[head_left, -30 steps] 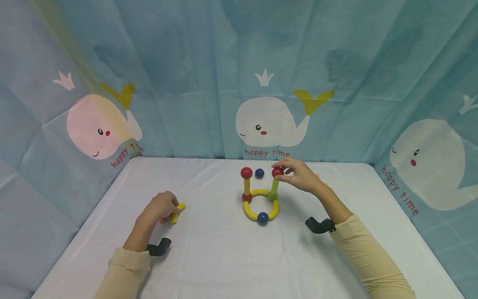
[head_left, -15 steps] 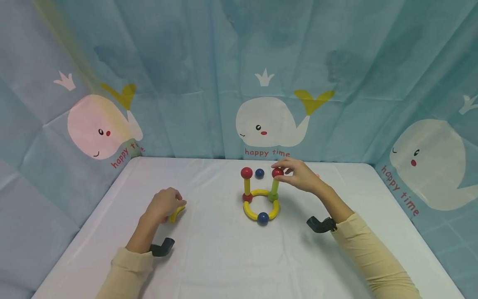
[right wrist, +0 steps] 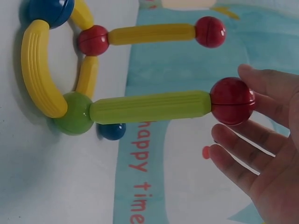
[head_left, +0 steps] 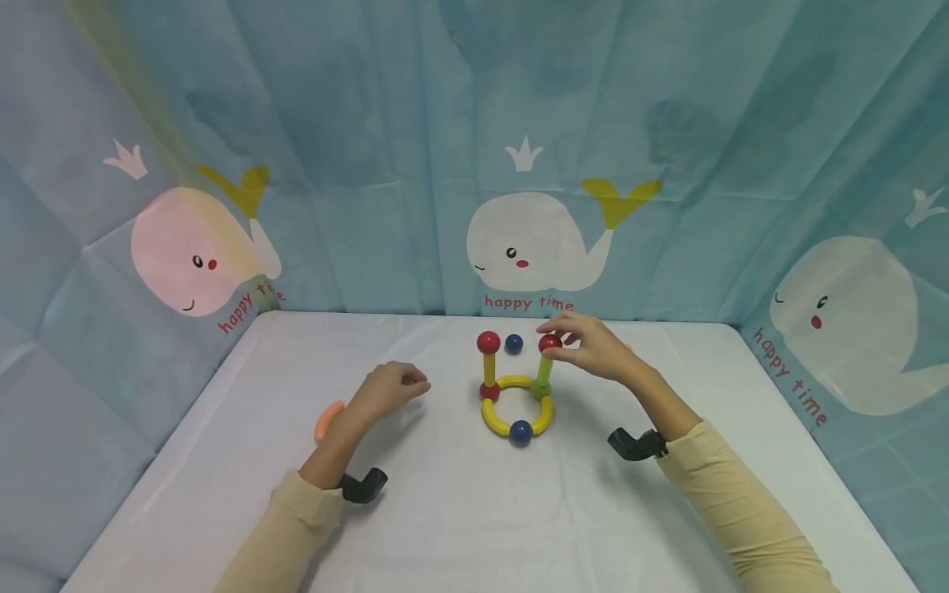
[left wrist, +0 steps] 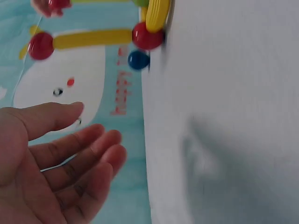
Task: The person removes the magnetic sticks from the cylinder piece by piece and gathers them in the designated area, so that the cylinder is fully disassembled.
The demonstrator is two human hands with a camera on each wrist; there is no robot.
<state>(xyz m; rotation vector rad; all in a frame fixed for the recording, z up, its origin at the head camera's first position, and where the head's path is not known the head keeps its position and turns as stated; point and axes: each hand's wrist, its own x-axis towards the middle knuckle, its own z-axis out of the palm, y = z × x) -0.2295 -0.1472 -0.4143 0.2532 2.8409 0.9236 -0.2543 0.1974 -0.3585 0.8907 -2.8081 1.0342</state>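
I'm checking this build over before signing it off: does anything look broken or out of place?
Nothing looks broken. Only the blue ball behind the yellow ring stands out: it sits apart on the table, joined to no other piece, though it may simply be a spare.

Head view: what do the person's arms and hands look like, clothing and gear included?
The left sleeve and right sleeve are plain beige and creased. A curved black attachment sits at each wrist. The left hand and right hand are bare, with no gloves or rings showing.
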